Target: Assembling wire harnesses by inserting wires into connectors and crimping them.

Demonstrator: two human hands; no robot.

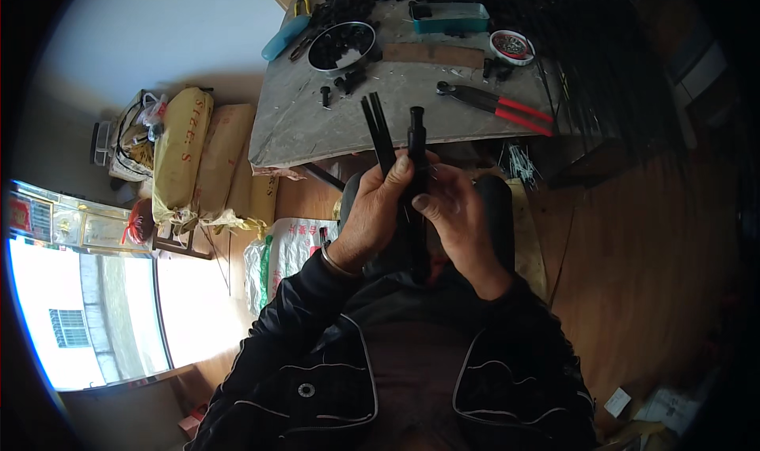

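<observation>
My left hand [378,209] is closed, its thumb pressed on a black tube [416,138] with a stepped, narrower top end. The same hand grips a few slim black strips [378,126], which stick up and lean left beside the tube. My right hand [459,217] is curled at the tube's right side, with its fingertips at the upper part and its thumb tip lower down against it. Some fingertips are hidden behind the tube. Below the hands, the tube's lower part merges with my dark clothing.
Ahead stands a grey worktable [293,126]. On it lie red-handled pliers [507,112], a metal bowl of black parts [340,47], a teal tray [451,19], a small white dish [513,47] and a flat brown strip [434,54]. Long black rods [602,63] hang over the right side. Sacks [184,146] stand left.
</observation>
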